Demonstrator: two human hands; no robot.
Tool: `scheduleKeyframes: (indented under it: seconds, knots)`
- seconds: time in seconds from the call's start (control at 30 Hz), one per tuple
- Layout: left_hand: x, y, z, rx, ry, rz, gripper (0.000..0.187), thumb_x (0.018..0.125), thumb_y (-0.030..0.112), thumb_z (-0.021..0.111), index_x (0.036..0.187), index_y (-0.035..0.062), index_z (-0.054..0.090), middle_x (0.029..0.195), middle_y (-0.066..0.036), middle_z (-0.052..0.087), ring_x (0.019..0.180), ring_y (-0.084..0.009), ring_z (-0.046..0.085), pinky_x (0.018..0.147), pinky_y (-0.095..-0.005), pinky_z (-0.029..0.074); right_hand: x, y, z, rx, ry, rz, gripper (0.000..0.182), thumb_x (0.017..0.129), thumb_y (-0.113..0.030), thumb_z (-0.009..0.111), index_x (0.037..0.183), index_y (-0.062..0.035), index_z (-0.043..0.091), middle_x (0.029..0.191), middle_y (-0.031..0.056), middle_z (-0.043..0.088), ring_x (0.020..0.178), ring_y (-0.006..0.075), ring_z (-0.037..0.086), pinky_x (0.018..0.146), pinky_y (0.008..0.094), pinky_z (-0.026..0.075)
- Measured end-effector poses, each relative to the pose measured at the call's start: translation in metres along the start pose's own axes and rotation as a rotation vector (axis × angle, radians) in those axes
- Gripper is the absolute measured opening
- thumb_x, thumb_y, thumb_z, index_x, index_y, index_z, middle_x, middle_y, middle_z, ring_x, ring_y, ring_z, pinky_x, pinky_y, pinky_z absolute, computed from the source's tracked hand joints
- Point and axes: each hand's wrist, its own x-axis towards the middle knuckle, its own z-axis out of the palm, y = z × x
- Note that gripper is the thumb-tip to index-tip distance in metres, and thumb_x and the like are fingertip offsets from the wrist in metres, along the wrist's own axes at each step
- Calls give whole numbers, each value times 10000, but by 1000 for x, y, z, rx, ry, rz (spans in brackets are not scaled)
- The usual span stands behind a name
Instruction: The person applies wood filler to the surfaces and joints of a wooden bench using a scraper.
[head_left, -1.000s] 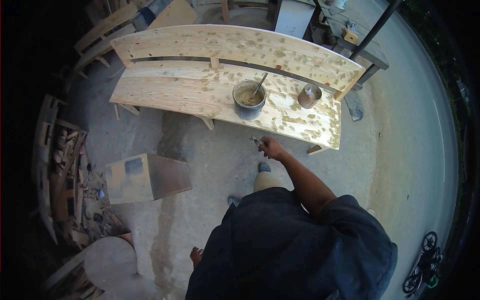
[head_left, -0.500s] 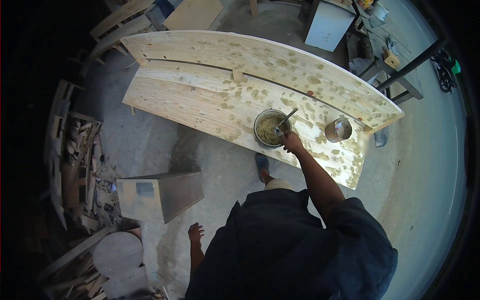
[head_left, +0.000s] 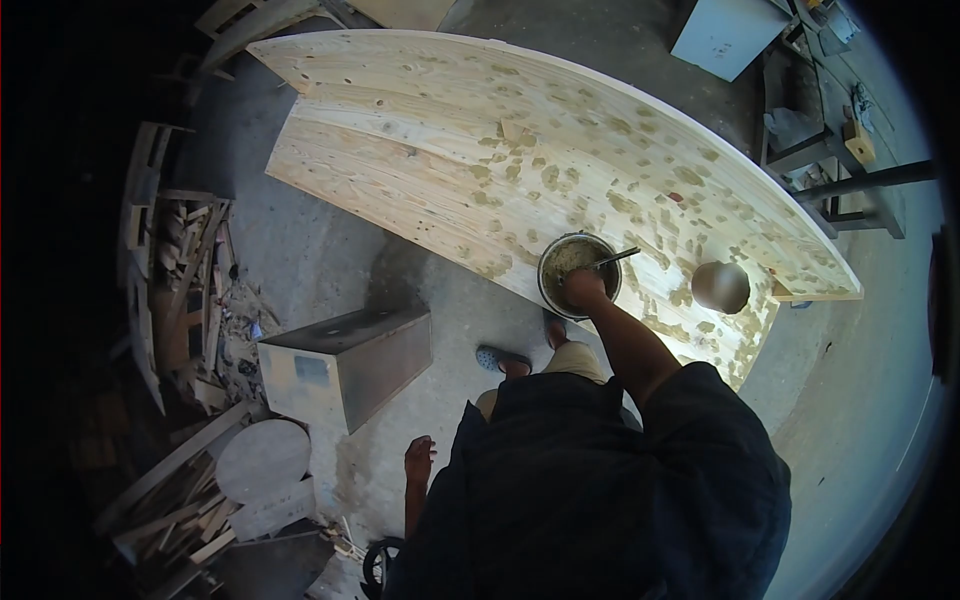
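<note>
A round metal pot (head_left: 549, 296) of greenish-brown paste stands near the front edge of a wooden bench (head_left: 350, 165) whose boards carry many putty patches. My right hand (head_left: 584, 288) reaches into the pot; its fingers are curled, and what they hold is hidden. A dark handle (head_left: 616, 257) sticks out over the pot's right rim, beside that hand. To the right a round can (head_left: 720, 287) rests on the seat. My left hand (head_left: 420, 457) hangs low over the floor beside my body, fingers loosely apart, holding nothing.
A box-like metal-grey piece (head_left: 385, 365) stands on the floor at the left. Scrap wood (head_left: 200, 270) and a round board (head_left: 263, 461) lie farther left. A dark metal frame (head_left: 870, 183) and a white panel (head_left: 728, 38) are at the upper right.
The view has shifted, and a second foot shows. My right hand has gone down into the pot from its right rim. My left hand still hangs at my side.
</note>
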Motion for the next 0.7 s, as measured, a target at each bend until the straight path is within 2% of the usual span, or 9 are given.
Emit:
scheduleKeyframes:
  seconds: [0.17, 0.23, 0.33, 0.4, 0.5, 0.6, 0.63, 0.7]
  knots:
    - [-31, -15, -23, 8, 75, -59, 408, 946, 345, 555, 1193, 23, 601, 989, -111, 699, 755, -208, 676, 609, -337, 515, 17, -7, 13, 22, 5, 60, 307, 890, -227, 519, 1045, -42, 709, 1079, 188, 695, 1012, 324, 685, 849, 429, 552]
    - [-43, -19, -31, 161, 77, 2, 407, 951, 346, 550, 1196, 25, 599, 1002, -121, 700, 754, -212, 681, 608, -336, 519, 22, -10, 18, 35, -14, 72, 310, 898, -228, 511, 1059, -55, 712, 1096, 179, 695, 1026, 313, 682, 863, 427, 547]
    - [-52, -16, -33, 148, 80, 6, 404, 957, 352, 548, 1194, 28, 601, 1009, -122, 701, 783, -215, 685, 628, -342, 525, 30, -7, 25, -35, -80, -59, 320, 903, -228, 498, 1058, -43, 709, 1087, 194, 692, 1021, 322, 680, 866, 425, 547]
    - [-53, -7, -29, 159, 75, 33, 402, 959, 351, 547, 1194, 30, 601, 1009, -121, 701, 790, -215, 685, 635, -343, 526, 35, 0, 30, -16, -4, -172, 344, 903, -287, 512, 1002, -23, 710, 1014, 212, 696, 935, 352, 689, 824, 445, 550]
    - [-48, 1, -19, 108, 89, -23, 401, 948, 339, 544, 1200, 33, 601, 1007, -115, 701, 801, -215, 683, 647, -341, 525, 27, 11, 13, 16, 18, -277, 378, 892, -344, 549, 961, -8, 708, 972, 230, 692, 902, 386, 678, 821, 467, 538]
    - [-35, 1, -11, 74, 62, -9, 405, 934, 330, 536, 1202, 34, 601, 1005, -109, 701, 804, -209, 681, 647, -334, 519, 34, 27, 9, 124, 18, -265, 420, 879, -394, 582, 922, 5, 705, 960, 238, 689, 919, 409, 664, 831, 487, 523]
    - [-28, -1, -8, 56, 63, -12, 408, 929, 331, 533, 1199, 33, 603, 1005, -107, 701, 804, -206, 679, 648, -330, 516, 38, 32, 11, 121, 27, -263, 420, 879, -394, 582, 922, 5, 705, 960, 238, 689, 919, 409, 664, 831, 487, 523]
    - [-23, 0, -3, 36, 63, -10, 412, 924, 332, 530, 1196, 32, 605, 1006, -104, 702, 804, -203, 678, 648, -326, 513, 36, 35, 6, 76, 107, -399, 406, 882, -386, 597, 885, 6, 705, 875, 219, 700, 805, 367, 691, 747, 465, 547]
